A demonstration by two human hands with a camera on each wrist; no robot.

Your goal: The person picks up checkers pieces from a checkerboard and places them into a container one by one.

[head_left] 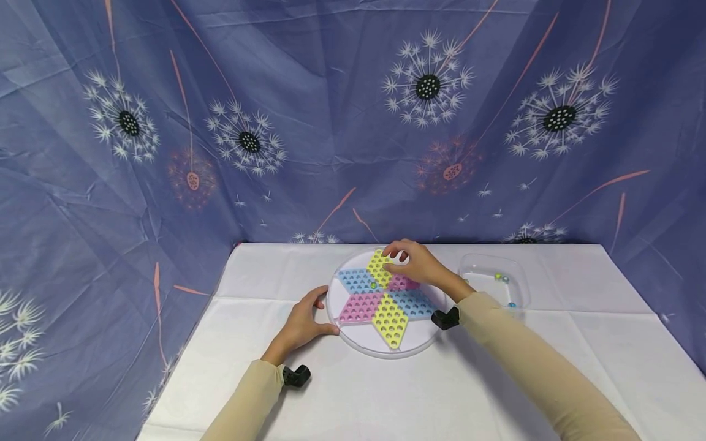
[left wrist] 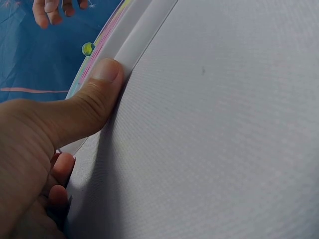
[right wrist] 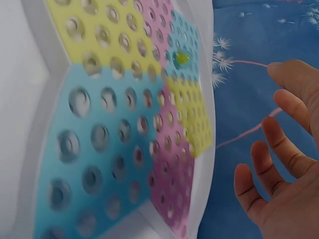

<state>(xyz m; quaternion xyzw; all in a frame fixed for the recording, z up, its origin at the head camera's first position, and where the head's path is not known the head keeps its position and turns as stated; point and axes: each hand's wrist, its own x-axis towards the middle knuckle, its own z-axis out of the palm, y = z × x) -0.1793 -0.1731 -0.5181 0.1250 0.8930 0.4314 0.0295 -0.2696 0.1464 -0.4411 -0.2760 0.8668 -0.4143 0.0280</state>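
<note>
A round white Chinese checkers board (head_left: pixel 353 343) lies on the table, its star of holes coloured yellow, pink and blue. One yellow-green marble (head_left: pixel 373 285) sits in the blue section at the back left, also visible in the right wrist view as a marble (right wrist: pixel 182 59). My left hand (head_left: pixel 302 321) grips the board's left rim, and in the left wrist view the thumb (left wrist: pixel 99 92) presses against its side. Over the back yellow and pink points hovers my right hand (head_left: pixel 416 263), fingers loosely bent and apart, nothing between them.
A clear plastic box (head_left: pixel 521 272) stands to the right of the board, with several marbles (head_left: pixel 499 277) inside. White cloth (head_left: pixel 342 392) covers the table. Behind the table's back edge hangs a blue curtain (head_left: pixel 331 122) with dandelion prints.
</note>
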